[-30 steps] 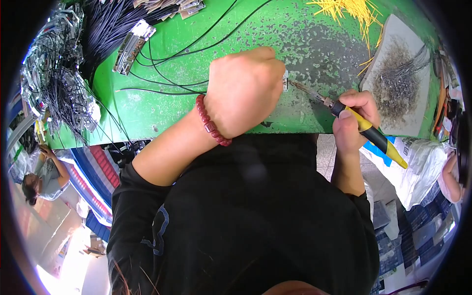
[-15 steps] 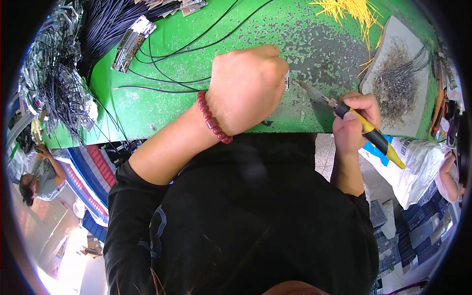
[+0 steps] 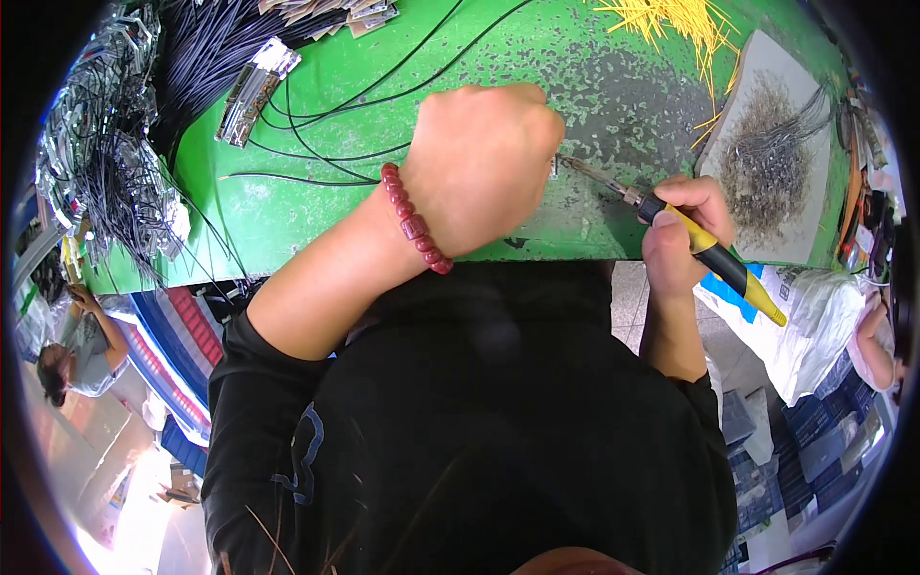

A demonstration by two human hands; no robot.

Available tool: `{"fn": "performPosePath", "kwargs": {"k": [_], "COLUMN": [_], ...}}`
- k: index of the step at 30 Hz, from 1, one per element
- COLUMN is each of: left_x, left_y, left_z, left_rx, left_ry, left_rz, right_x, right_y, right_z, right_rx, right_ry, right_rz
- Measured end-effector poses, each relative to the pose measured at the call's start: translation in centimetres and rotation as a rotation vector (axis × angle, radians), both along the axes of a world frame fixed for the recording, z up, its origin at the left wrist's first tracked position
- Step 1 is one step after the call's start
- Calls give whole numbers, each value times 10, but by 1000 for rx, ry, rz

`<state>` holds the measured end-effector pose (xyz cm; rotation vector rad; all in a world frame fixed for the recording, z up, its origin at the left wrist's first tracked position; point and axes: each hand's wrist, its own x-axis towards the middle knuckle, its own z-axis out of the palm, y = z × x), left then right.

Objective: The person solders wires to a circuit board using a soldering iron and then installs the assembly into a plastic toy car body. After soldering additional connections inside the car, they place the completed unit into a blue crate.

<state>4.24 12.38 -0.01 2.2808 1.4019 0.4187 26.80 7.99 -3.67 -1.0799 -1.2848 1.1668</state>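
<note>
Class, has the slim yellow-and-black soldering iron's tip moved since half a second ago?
Yes, left: the iron's tip is farther from the flat grey slab.

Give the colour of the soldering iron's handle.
The soldering iron's handle is yellow and black, best seen in the head view.

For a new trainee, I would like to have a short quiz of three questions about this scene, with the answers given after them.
1. Which one holds the yellow-and-black soldering iron: a) left hand, b) right hand?
2. True or false: the red bead bracelet is worn on the left arm.
3. Fill in the colour: the worn worktable is mainly ____, with grey patches.

Key: 1. b; 2. true; 3. green.
</note>
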Motion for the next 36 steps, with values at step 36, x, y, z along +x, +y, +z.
{"fn": "performPosePath", "kwargs": {"k": [36], "left_x": [-25], "left_y": [16], "left_z": [14], "left_rx": [38], "left_ry": [-165], "left_rz": [5], "right_x": [-7], "right_y": [43], "right_z": [29], "right_rx": [78], "right_ry": [-387], "right_rz": [69]}}
